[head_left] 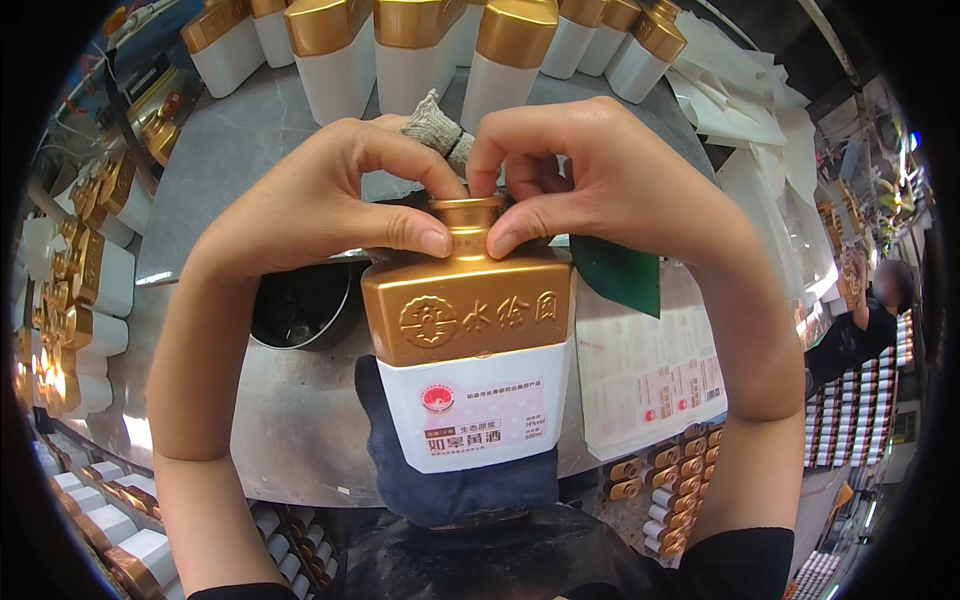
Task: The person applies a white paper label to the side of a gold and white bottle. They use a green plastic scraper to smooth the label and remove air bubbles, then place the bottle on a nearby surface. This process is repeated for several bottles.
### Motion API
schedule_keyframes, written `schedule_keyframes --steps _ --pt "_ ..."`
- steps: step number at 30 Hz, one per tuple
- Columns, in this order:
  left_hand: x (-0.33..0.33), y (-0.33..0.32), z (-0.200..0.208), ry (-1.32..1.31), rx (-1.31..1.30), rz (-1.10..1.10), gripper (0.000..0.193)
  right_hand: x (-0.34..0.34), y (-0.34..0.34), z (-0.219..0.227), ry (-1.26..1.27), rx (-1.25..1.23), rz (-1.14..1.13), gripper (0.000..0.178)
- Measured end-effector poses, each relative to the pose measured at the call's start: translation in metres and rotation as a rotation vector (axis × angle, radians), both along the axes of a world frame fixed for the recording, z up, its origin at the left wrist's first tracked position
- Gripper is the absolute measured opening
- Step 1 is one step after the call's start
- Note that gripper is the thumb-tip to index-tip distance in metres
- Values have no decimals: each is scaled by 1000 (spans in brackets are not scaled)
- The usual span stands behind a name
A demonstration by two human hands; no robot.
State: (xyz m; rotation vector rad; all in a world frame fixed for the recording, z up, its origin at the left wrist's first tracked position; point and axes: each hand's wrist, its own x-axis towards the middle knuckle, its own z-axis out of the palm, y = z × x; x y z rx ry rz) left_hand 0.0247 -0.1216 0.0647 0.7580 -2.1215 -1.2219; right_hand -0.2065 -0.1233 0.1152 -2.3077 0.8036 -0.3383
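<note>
A flat-sided bottle (468,395), gold on its embossed shoulder and white below, faces me at the middle of the bench. A printed label covers its white front. My left hand (365,190) is closed on the left of the gold neck, its thumb against it and its index finger at the mouth. From the other side my right hand (575,175) pinches the same neck between thumb and bent fingers. Under the bottle's base lies a dark blue cloth (440,495). Behind the neck is a grey knitted piece (432,128), partly hidden by my hands.
Several gold-and-white bottles (330,70) line the bench's far side; more (90,270) stand along the left. A dark round pot (300,310) sits beside my left forearm. Label sheets (640,400) and a green sheet (625,275) lie rightward. A person (870,320) is at far right.
</note>
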Motion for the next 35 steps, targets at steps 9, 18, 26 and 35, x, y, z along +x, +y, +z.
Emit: schedule_keyframes --steps 9,18,26,35 --pt "4 -2 -2 -30 -111 -58 32 -3 -8 -6 -59 5 64 22" --pt "2 -6 2 -27 43 -78 33 -6 -15 -12 -90 -36 104 23" --pt "4 -8 0 -42 76 -126 37 -3 -9 -7 -14 -12 58 20" --pt "24 51 -1 190 -233 292 57 -9 -6 -9 -161 -41 97 16"
